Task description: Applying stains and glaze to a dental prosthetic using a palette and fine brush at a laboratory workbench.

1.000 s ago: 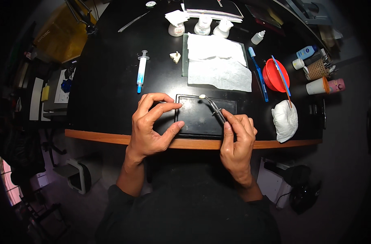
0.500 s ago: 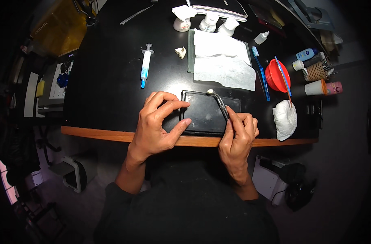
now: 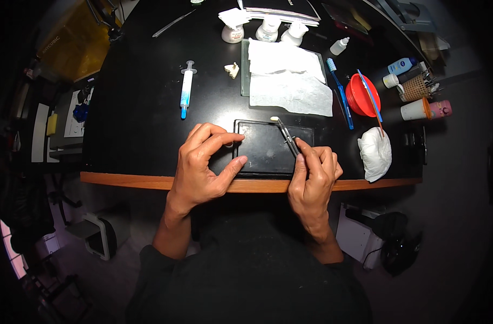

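Note:
In my right hand (image 3: 313, 177), thumb and fingers pinch a pair of metal tweezers (image 3: 287, 137). At the far tip of the tweezers sits a small whitish, tooth-like piece (image 3: 274, 118). Both are over a shallow black tray (image 3: 257, 154) at the table's front edge. My left hand (image 3: 200, 162) is at the tray's left side, thumb and forefinger curved apart with nothing between them. Beyond the tray, white paper sheets (image 3: 289, 89) lie on a glass plate (image 3: 245, 81). A small cream dental model piece (image 3: 232, 70) rests left of the plate.
A blue-tipped syringe (image 3: 186, 89) lies to the left. Small white bottles (image 3: 268, 29) stand behind the paper. To the right are a blue toothbrush (image 3: 340, 94), a red bowl (image 3: 355, 96) with a brush across it, and a crumpled white tissue (image 3: 374, 155).
My right hand has turned the tweezers a little, so the piece at their tip shows at another angle. My left hand keeps its pose. The whole view has shifted slightly.

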`<state>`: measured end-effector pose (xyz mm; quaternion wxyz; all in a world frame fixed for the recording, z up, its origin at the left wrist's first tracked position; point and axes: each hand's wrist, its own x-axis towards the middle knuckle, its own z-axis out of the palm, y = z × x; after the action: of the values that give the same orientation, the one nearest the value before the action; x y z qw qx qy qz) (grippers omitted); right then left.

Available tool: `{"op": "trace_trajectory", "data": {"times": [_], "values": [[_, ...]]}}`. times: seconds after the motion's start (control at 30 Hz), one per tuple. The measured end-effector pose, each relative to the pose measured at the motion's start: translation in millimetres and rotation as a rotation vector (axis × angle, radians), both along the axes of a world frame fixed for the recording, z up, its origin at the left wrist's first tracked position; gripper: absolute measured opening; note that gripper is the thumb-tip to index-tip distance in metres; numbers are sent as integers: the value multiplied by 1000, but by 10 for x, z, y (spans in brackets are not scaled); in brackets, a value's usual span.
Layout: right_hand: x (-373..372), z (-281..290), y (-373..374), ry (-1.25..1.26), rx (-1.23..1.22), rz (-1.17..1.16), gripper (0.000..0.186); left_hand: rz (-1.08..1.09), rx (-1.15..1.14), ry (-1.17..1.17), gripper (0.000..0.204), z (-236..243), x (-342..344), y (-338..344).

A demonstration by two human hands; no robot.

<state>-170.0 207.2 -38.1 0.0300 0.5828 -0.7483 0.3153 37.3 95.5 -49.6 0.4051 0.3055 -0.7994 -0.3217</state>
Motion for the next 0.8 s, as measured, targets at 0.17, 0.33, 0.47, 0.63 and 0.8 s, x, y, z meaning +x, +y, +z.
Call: {"op": "trace_trajectory", "data": {"times": [0.17, 0.33, 0.47, 0.63, 0.8], "values": [[-28, 0, 7, 1, -5, -12, 30, 11, 24, -3, 33, 55, -27, 14], [-19, 64, 38, -27, -30, -14, 34, 20, 9, -26, 33, 96, -8, 48], [-37, 52, 81, -46, -56, -14, 34, 1, -34, -15, 32, 113, -31, 67], [-257, 207, 164, -88, -179, 7, 32, 35, -14, -25, 30, 92, -113, 96], [-973, 787, 358, -171, -448, 145, 30, 198, -113, -14, 25, 19, 5, 344]]}}
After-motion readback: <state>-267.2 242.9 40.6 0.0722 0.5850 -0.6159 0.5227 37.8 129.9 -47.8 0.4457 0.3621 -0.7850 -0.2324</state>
